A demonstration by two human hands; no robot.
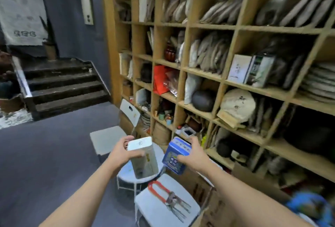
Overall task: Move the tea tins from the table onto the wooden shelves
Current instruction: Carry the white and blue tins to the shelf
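L hand is closed around a tall white rectangular tea tin, thumb on the near face, fingers wrapped behind the top edge. Tin is held upright, tilted slightly, in the air above a round white stool; cannot tell whether its base touches the seat. R hand grips a blue rectangular tea tin w/ printed label, fingers over the lid's far edge, thumb on the front. Blue tin is tilted, lid toward the shelving, clear of any surface. Tins sit side by side, narrow gap btwn them.

Wooden grid shelving unit fills the R half of the view; compartments hold wrapped round tea cakes, boxes, dark pots. Upper R compartment holds two upright boxes, one white, one w/ green print, approx. touching (view blurred).

Near bottom centre, a white folding chair carries a red-handled metal tool across its seat. A second white chair stands beyond the hands, against the shelving's lower L corner.
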